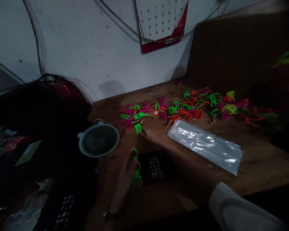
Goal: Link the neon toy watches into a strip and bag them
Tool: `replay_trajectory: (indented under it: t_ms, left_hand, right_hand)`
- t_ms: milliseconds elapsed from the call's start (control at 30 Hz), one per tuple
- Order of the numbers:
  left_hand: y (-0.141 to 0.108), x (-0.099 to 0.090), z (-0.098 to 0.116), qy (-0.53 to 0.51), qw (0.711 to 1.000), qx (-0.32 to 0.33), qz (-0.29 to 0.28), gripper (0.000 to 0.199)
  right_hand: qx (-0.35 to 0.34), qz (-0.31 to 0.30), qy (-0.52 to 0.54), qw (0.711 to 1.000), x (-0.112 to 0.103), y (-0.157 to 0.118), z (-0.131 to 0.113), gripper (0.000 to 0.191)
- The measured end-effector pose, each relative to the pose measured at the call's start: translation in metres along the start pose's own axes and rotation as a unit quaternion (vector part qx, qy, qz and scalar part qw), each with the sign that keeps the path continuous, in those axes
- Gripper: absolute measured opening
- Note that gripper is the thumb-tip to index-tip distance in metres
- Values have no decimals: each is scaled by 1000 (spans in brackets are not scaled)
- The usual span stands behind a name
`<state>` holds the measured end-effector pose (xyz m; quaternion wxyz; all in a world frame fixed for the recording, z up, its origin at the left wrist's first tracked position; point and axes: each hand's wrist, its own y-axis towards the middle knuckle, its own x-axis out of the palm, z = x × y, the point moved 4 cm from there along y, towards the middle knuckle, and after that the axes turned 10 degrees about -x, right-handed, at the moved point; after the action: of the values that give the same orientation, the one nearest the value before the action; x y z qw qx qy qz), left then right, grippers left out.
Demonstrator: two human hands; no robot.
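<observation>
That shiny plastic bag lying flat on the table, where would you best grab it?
Probably by a corner of the near right end, pinched from the table's front edge. The plastic bag lies flat and limp on the wooden table; that end is bare, while bright plastic pieces crowd behind it.

A small, dimly lit piecework bench in a home workshop is suggested. A worn wooden table (260, 160) is set against a scuffed, painted wall, on which a calendar (162, 22) and loose cables are hung at 12 o'clock. Heaps of neon plastic parts (183, 107) are spread at 1 o'clock, a clear plastic bag (204, 142) is laid beside them, and a small desk fan (98, 140) is placed at 10 o'clock.
</observation>
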<state>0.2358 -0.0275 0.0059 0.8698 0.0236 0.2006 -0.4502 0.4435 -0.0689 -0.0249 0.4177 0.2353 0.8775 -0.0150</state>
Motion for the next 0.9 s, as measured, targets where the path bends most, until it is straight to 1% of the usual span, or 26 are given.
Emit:
replay_trajectory:
  t_ms: [67,100,133,200,233,267,300,367,467,533,600,700,767,800,867,900]
  left_hand:
    - [5,1,-2,-26,996,-55,67,47]
    - [8,2,-2,-30,993,-71,87,46]
    - [12,4,-2,-25,992,-79,98,46]
    - [20,7,-3,-13,992,-77,99,44]
    - [23,7,-3,-7,993,-74,93,43]
    - [27,8,-5,-4,994,-73,86,42]
    - [29,8,-7,-3,994,-74,81,42]
    - [32,7,-11,-4,994,-78,75,41]
    - [31,8,-14,-9,994,-81,66,40]
    - [30,10,-14,-15,995,-80,56,40]
    - [29,11,-12,-24,996,-74,50,40]
    - [31,8,-9,-40,997,-51,46,42]
    - [34,6,-8,-60,997,-29,31,44]
    - [36,5,-8,-69,997,-20,14,46]
    - [40,4,-6,-81,996,-9,-25,48]
    - [42,3,-5,-81,996,-6,-42,48]
  right_hand:
    - [0,13,84,996,5,-25,-4,31]
    - [2,19,153,988,11,-35,-6,33]
    - [6,26,235,972,18,-43,-10,35]
    - [15,39,382,923,33,-54,-15,38]
    - [17,43,424,904,40,-56,-16,38]
    - [17,40,439,897,45,-56,-17,37]
    - [16,39,442,896,48,-56,-16,36]
    - [9,33,418,908,49,-54,-14,31]
    - [-24,32,319,947,42,-54,-14,22]
    - [-47,38,242,968,40,-55,-20,16]
    - [-58,40,204,977,43,-58,-31,13]
    - [-72,46,184,979,48,-63,-44,19]
    - [-82,18,173,981,47,-62,-45,22]
    - [-94,-11,173,980,45,-59,-42,21]
    - [-111,-77,146,980,34,-45,-29,20]
    - [-109,-92,117,983,25,-34,-20,26]
